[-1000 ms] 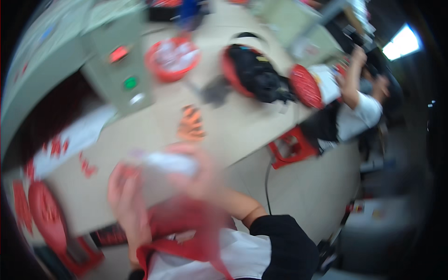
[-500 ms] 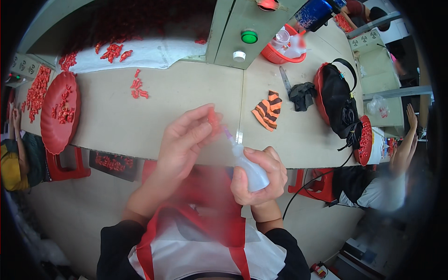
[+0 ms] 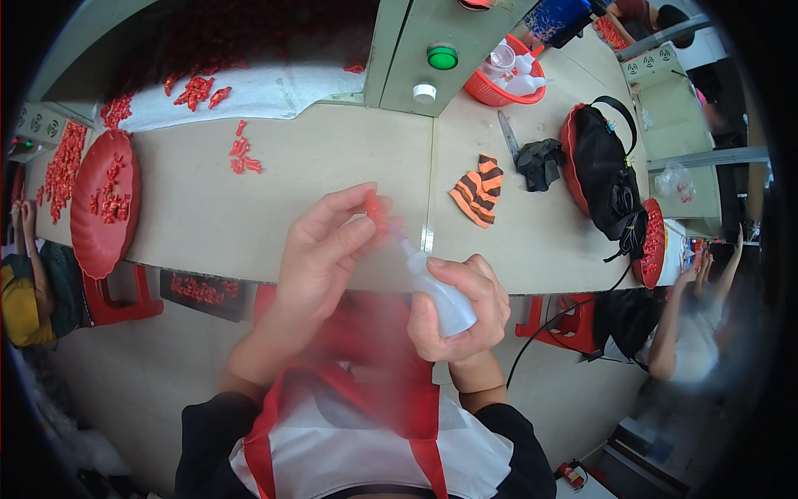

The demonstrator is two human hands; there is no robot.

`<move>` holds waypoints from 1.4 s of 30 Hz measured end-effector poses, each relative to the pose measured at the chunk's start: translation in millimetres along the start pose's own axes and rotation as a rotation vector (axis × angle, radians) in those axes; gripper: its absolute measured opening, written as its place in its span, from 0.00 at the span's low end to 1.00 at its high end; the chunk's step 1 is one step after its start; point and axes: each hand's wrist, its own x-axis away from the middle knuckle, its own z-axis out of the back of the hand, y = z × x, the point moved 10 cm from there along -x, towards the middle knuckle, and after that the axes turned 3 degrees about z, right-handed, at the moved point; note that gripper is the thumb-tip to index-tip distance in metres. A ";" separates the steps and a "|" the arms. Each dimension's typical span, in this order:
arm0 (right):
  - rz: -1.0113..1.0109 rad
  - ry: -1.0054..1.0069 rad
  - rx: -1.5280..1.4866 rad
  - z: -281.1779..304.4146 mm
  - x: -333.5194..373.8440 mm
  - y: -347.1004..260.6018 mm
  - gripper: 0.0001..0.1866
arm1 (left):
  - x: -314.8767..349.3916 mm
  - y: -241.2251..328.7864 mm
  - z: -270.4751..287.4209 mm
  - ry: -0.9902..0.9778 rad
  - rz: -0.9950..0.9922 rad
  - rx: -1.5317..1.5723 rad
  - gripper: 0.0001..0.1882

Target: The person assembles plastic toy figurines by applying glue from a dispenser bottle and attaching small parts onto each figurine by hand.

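Red scalloped plastic tray (image 3: 98,254): holds small glossy red pieces (image 3: 112,195), leaving much of its base bare.
Dark flat tray (image 3: 229,308): below the surface edge, bearing more red pieces.
Left hand (image 3: 328,241): fingers pinched together on a piece, above the pale surface (image 3: 332,150).
Small red translucent piece (image 3: 376,209): at the left fingertips, blurred, facing the nozzle.
Thin purple nozzle (image 3: 399,235): aimed at the piece; whether they touch cannot be told. Since half a second ago this pairing has barely shifted; a second ago both hands were smeared by motion. The work now looks settled into a steady hold.
Soft white squeeze bottle (image 3: 449,312): tilted, tip up and leftward; how full is unclear.
Right hand (image 3: 486,303): fingers clamped around the bottle.
Round red plastic basket (image 3: 499,98): contains white bottles and a clear cup, sharper now than half a second ago.
Black fabric bag (image 3: 605,166): rests in a red tray (image 3: 569,154), covering most of it.
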 end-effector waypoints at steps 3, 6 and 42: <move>0.002 0.009 -0.010 -0.7 0.4 0.4 0.18 | 0.4 0.8 0.4 -0.004 -0.007 0.008 0.18; 0.004 0.007 -0.006 -1.2 1.1 0.0 0.18 | -0.6 0.9 2.6 0.011 -0.023 0.023 0.18; 0.000 -0.023 -0.031 -5.8 -4.4 0.5 0.18 | -0.3 1.7 3.1 0.005 0.016 -0.016 0.18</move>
